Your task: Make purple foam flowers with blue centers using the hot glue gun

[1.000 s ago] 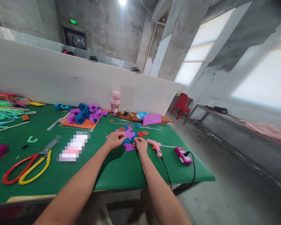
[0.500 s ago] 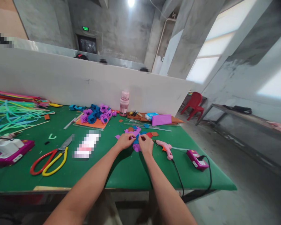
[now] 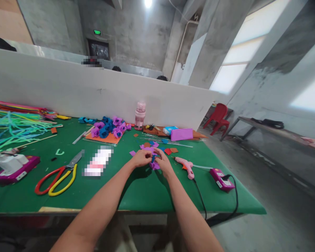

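My left hand (image 3: 141, 158) and my right hand (image 3: 163, 162) meet over a small heap of purple and blue foam pieces (image 3: 154, 165) on the green table (image 3: 136, 190). Both hands pinch a small foam piece between their fingertips; it is mostly hidden by the fingers. More cut pieces in purple, red and brown (image 3: 170, 151) lie just beyond my hands. A pink glue gun (image 3: 186, 166) lies to the right of my right hand, its cable running to a magenta power strip (image 3: 220, 179).
Red and yellow scissors (image 3: 56, 175) lie at front left. Finished purple and blue foam flowers (image 3: 107, 127) sit on an orange sheet. A pink bottle (image 3: 140, 115) stands by the white partition (image 3: 68, 91). Coloured sticks (image 3: 13, 122) lie far left; a red chair (image 3: 217, 117) stands beyond the table.
The view has shifted left, bringing a purple box at the table's left into sight. My hands have drawn closer together over the foam pieces, fingertips now touching.
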The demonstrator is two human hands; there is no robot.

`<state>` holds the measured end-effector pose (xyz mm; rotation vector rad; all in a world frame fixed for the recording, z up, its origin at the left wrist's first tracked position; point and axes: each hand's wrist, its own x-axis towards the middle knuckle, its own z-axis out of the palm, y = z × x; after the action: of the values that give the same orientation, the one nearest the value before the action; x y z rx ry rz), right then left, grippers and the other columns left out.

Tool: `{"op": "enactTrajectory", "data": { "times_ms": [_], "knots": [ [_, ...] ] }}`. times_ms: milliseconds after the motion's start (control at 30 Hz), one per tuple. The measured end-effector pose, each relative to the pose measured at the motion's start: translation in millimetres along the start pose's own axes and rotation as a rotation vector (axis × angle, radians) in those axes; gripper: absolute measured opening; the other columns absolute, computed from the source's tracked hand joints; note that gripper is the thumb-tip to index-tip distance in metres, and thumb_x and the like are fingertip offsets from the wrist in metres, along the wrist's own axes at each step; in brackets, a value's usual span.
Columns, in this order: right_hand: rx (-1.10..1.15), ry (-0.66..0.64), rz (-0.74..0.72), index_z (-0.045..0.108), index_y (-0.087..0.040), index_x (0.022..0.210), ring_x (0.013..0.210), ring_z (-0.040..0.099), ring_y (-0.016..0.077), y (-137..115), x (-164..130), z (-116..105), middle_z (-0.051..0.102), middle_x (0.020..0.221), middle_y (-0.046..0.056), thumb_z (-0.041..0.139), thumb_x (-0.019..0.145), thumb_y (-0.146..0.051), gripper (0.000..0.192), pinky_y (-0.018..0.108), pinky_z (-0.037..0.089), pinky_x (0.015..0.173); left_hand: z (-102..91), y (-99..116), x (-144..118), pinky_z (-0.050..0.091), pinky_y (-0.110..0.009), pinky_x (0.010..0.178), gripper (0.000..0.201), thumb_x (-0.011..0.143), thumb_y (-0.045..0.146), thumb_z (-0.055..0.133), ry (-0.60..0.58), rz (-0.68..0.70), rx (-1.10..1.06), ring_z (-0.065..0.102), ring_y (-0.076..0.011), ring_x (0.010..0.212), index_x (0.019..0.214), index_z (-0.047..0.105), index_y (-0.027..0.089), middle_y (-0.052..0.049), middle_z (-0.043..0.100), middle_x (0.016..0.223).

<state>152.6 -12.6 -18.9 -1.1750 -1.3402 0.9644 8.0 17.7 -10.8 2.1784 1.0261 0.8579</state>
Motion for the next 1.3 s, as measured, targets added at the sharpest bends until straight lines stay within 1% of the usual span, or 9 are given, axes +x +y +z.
{"op": "enactTrajectory", "data": {
  "times_ms": [100,233,300,367,467,600,800,1033,1300],
  "knots": [
    [0.041,-0.144,0.078,0.063,-0.017,0.094,0.060,0.054,0.0118,1,-2,-6,0.064,0.076,0.002,0.052,0.060,-0.018,0.036,0.023,0.043,0.056,0.0,1,-1,0.030,-0.023,0.051,0.009,0.062,0.015,0.047,-0.059,-0.008,-0.029,0.042,-0.0109,0.054,0.056,0.054,0.017,0.003,0.047,0.053],
    [-0.222,-0.106,-0.045,0.065,-0.016,0.076,0.050,0.046,0.0099,3,-7,-13,0.054,0.055,-0.004,0.058,0.061,-0.023,0.018,0.022,0.037,0.050,0.1,1,-1,0.030,-0.024,0.050,0.008,0.061,0.015,0.049,-0.084,-0.014,-0.013,0.041,-0.0111,0.053,0.056,0.054,0.016,0.003,0.047,0.052],
    [-0.307,-0.080,-0.091,0.064,-0.017,0.068,0.050,0.046,0.0099,3,-11,-16,0.054,0.053,-0.004,0.060,0.062,-0.026,0.011,0.022,0.036,0.050,0.1,0,-1,0.031,-0.024,0.051,0.008,0.063,0.015,0.049,-0.079,-0.018,-0.026,0.043,-0.0111,0.054,0.057,0.055,0.016,0.002,0.049,0.054],
    [-0.272,-0.056,-0.059,0.062,-0.017,0.066,0.050,0.049,0.0108,3,-15,-16,0.056,0.053,-0.003,0.061,0.063,-0.029,0.012,0.023,0.037,0.051,0.1,0,-1,0.034,-0.023,0.054,0.008,0.065,0.018,0.051,-0.055,-0.020,-0.081,0.045,-0.0110,0.057,0.062,0.057,0.016,0.002,0.053,0.058],
    [-0.017,-0.008,0.100,0.060,-0.016,0.072,0.049,0.054,0.0120,2,-20,-13,0.059,0.054,-0.002,0.063,0.063,-0.034,0.020,0.024,0.042,0.052,0.7,-2,0,0.038,-0.022,0.057,0.013,0.068,0.027,0.058,-0.033,-0.019,-0.223,0.048,-0.0108,0.061,0.071,0.059,0.015,0.001,0.055,0.065],
    [0.208,0.029,0.220,0.057,-0.015,0.076,0.048,0.056,0.0102,1,-27,-8,0.062,0.056,-0.001,0.068,0.059,-0.034,0.027,0.024,0.047,0.054,1.9,-5,1,0.039,-0.023,0.058,0.018,0.070,0.031,0.059,-0.056,-0.035,-0.346,0.048,-0.0105,0.060,0.068,0.057,0.013,0.001,0.054,0.064],
    [0.238,0.081,0.259,0.054,-0.015,0.073,0.045,0.055,0.0086,1,-35,-4,0.064,0.058,0.000,0.069,0.059,-0.033,0.027,0.022,0.047,0.050,1.7,-2,1,0.040,-0.024,0.063,0.013,0.069,0.026,0.059,-0.068,-0.016,-0.333,0.049,-0.0113,0.065,0.070,0.057,0.014,0.000,0.056,0.069],
    [0.187,0.135,0.212,0.054,-0.015,0.072,0.045,0.055,0.0089,8,-38,0,0.065,0.058,0.001,0.066,0.062,-0.034,0.024,0.022,0.046,0.048,2.5,-5,2,0.041,-0.024,0.063,0.012,0.068,0.025,0.060,-0.086,-0.043,-0.367,0.051,-0.0112,0.065,0.070,0.058,0.013,0.000,0.057,0.068],
    [0.148,0.089,0.209,0.056,-0.015,0.077,0.045,0.055,0.0095,4,-48,3,0.064,0.059,0.002,0.066,0.063,-0.040,0.031,0.022,0.045,0.047,-1.7,2,0,0.040,-0.024,0.063,0.013,0.068,0.025,0.061,-0.149,-0.066,-0.381,0.050,-0.0108,0.064,0.069,0.060,0.012,0.000,0.058,0.066]
  ]
}}
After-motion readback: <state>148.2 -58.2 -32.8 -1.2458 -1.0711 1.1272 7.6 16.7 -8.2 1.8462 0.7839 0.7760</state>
